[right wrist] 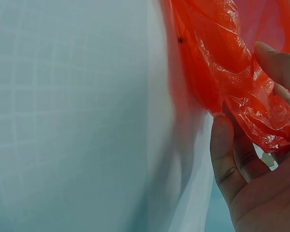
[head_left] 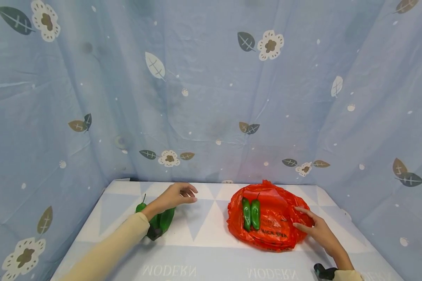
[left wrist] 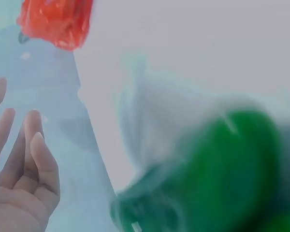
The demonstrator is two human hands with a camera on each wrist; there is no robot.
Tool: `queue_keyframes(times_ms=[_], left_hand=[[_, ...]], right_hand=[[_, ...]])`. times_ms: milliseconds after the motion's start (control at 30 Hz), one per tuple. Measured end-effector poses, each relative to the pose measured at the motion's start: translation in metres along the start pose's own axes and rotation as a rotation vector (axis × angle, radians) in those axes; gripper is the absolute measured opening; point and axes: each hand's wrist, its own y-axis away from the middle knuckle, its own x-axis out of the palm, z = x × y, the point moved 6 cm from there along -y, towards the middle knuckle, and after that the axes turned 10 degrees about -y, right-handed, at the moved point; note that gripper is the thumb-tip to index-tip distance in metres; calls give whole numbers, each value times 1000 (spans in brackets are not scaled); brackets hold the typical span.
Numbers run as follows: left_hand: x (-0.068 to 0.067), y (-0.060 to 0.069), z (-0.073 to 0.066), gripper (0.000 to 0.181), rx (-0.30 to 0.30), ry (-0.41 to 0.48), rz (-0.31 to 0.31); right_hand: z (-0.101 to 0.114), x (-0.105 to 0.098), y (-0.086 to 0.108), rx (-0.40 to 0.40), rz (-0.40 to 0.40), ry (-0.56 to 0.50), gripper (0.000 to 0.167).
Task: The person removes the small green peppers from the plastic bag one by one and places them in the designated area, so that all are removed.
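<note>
On the bench [head_left: 204,253], one red bag [head_left: 276,220] is set toward the right edge, its rim held between thumb and fingers by the right grip [head_left: 320,232], apparently so that the mouth is kept spread. The left grip [head_left: 174,196] is relaxed, nothing held, beside the pile of green peppers [head_left: 167,219] nearer the left edge, partly hidden and not countable. In the bag, two long peppers [head_left: 255,214] are laid side by side.
</note>
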Motion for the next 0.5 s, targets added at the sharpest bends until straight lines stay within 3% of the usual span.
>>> queue_keyframes(times_ms=[500], left_hand=[[49, -38, -50, 20, 64, 89, 74]], right_hand=[[0, 2, 0, -5, 3, 6, 79]])
